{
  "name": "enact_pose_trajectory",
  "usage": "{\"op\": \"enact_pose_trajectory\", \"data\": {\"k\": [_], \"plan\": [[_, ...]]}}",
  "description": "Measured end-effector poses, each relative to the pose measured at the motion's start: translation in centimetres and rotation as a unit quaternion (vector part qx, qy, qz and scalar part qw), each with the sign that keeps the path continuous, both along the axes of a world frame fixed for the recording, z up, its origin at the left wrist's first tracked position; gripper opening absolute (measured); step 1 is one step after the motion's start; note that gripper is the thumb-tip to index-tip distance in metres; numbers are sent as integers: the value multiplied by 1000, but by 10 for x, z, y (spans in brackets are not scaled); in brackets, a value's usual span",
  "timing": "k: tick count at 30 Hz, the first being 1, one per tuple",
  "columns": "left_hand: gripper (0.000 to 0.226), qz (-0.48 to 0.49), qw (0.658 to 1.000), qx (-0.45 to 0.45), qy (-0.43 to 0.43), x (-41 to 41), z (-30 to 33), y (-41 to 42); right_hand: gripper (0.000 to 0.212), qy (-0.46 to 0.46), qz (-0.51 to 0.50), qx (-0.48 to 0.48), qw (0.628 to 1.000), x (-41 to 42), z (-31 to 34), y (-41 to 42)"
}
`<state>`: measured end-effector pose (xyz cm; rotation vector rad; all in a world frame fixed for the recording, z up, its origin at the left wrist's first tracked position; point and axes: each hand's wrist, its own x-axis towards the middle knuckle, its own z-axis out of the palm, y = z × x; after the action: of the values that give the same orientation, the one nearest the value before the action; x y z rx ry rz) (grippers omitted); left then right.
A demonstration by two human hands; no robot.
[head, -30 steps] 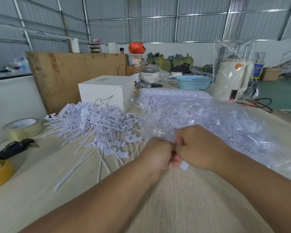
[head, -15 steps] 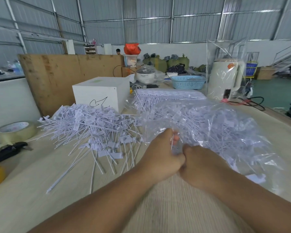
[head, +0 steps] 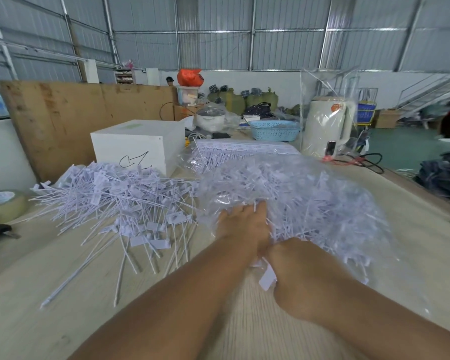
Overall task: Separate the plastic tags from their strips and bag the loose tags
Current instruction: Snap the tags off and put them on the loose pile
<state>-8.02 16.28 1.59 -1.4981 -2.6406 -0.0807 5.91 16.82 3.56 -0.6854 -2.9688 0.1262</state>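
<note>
Hundreds of loose tags point(head: 309, 201) fill the clear bag point(head: 348, 229) on the worktop point(head: 50, 294), so with your left hand point(head: 244, 224) pushing in, fingers hidden, and your right hand point(head: 296, 268) apparently pinching its mouth, a slack grip could spill them.

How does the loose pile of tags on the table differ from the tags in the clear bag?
The loose pile of tags lies bare and spread on the table, left of the hands; the tags in the clear bag are enclosed in plastic, heaped to the right. The left hand reaches into the bag; neither hand touches the pile. Both hold white plastic tags with thin stems.
</note>
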Motion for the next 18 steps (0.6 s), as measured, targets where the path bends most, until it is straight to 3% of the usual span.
{"op": "enact_pose_trajectory", "data": {"k": [5,9,13,18], "plan": [[81,-23,997,-69,17,7,13,-3,13,-9,-15,-56,998,-1,3,8],[88,-30,999,4,-10,1,8,-26,33,-4,-15,-59,998,-10,-7,6],[85,-73,996,55,-21,-5,15,-53,26,49,-9,-12,999,-25,-16,4],[87,-122,989,70,-51,-20,22,-92,40,46,-70,-16,996,-26,-13,20]]}}
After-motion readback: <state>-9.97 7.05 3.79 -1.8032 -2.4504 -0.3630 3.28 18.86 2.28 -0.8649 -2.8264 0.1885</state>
